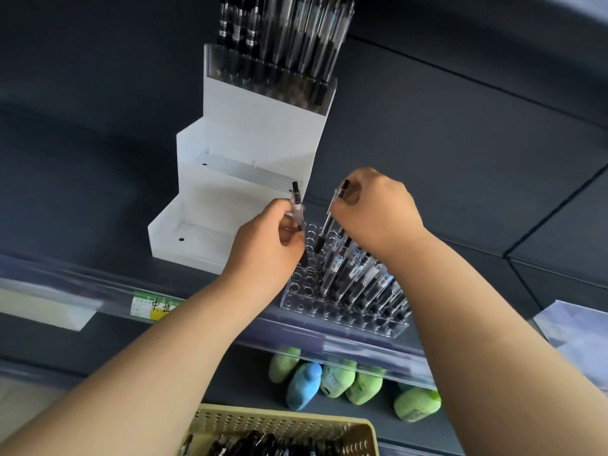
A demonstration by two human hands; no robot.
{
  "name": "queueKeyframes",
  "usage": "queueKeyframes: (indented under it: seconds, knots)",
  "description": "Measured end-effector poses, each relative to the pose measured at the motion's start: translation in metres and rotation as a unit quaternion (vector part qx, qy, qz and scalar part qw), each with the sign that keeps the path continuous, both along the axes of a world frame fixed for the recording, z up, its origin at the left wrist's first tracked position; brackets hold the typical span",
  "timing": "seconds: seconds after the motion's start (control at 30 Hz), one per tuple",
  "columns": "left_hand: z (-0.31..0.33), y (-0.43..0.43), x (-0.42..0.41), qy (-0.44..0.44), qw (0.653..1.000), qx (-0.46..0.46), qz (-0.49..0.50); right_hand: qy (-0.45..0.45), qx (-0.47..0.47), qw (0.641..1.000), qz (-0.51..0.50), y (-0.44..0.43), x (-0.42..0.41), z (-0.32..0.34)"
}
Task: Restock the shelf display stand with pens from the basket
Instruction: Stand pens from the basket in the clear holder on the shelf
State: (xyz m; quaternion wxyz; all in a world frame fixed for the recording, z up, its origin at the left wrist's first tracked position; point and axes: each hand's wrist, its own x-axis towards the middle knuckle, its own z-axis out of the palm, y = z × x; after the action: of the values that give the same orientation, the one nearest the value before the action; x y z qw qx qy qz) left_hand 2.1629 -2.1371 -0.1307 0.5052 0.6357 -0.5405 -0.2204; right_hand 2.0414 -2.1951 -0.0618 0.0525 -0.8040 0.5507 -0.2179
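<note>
Up close, the left hand's (pixel 263 235) thumb and curled fingers pinch a clear-barrelled pen (pixel 297 210) around its middle, holding it nearly upright with the black end on top. The right hand (pixel 378 212), just beside it, grips a second pen (pixel 327 225) near its top between thumb and fingertips, and that pen slants down to the left. Both pens' lower ends reach the clear display stand (pixel 304 291), a block of round holes on the shelf, though I cannot tell whether either tip sits in a hole. The stand's right side holds a leaning row of stocked pens (pixel 362 274), while its left holes are open. Behind the hands, a white tiered holder (pixel 237 139) rises in steps, with upright pens (pixel 289 37) bunched in its top tier. A price label (pixel 154 307) sits in the shelf's front strip to the left. Below the shelf lie green and blue bottles (pixel 335 380). Nearest me, at the bottom, a perforated yellow basket (pixel 283 422) holds loose pens (pixel 256 444).
</note>
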Motion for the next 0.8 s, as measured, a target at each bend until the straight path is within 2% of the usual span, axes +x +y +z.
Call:
queueKeyframes:
  seconds: [0.17, 0.47, 0.8]
  knots:
    - [0.0, 0.0, -0.003, -0.018, 1.0, -0.009, 0.002, 0.036, -0.006, 0.999, 0.001, 0.002, 0.002, 0.002]
    - [-0.001, -0.001, -0.005, -0.035, 0.999, -0.012, 0.009, 0.184, 0.016, 0.983, -0.002, -0.005, 0.004, -0.003]
    - [-0.003, -0.006, -0.009, -0.032, 0.999, -0.016, 0.002, 0.207, 0.119, 0.971, -0.003, -0.019, 0.013, 0.007]
